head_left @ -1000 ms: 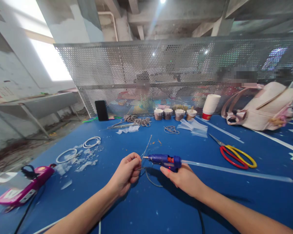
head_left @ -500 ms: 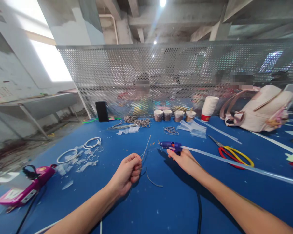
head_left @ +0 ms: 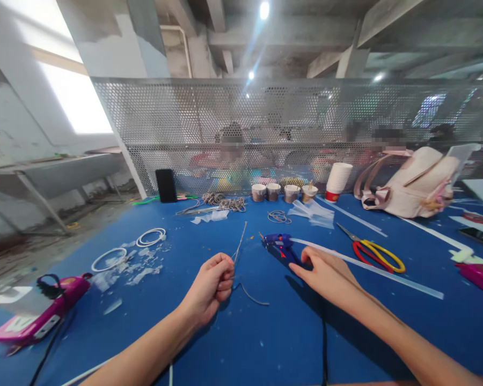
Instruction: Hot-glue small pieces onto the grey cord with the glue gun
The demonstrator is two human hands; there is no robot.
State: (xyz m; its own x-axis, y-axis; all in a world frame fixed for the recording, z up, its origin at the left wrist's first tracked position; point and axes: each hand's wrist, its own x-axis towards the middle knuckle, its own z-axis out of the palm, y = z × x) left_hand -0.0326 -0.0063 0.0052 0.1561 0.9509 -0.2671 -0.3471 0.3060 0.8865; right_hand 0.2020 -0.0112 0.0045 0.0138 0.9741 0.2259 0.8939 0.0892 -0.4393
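Note:
My left hand [head_left: 212, 287] is closed round a thin grey cord [head_left: 240, 241], whose upper length sticks up past my fingers. A loose grey end [head_left: 254, 298] curves on the blue table to the right of my fist. The blue hot glue gun [head_left: 277, 242] rests on the table with its nozzle to the left, a long clear glue stick [head_left: 370, 264] running out of its back. My right hand [head_left: 324, 268] is just right of the gun's handle, thumb and fingers apart, holding nothing.
Scissors [head_left: 372, 252] with red and yellow handles lie right of the glue gun. White rings [head_left: 151, 237] and plastic scraps are on the left, near a pink power strip [head_left: 44, 316]. Paper cups [head_left: 258, 193], cord bundles [head_left: 225, 202] and a bag [head_left: 416, 185] line the mesh divider.
My right hand has let go of the glue gun and drawn back to the right, leaving it on the table. My left hand still holds the cord in about the same place.

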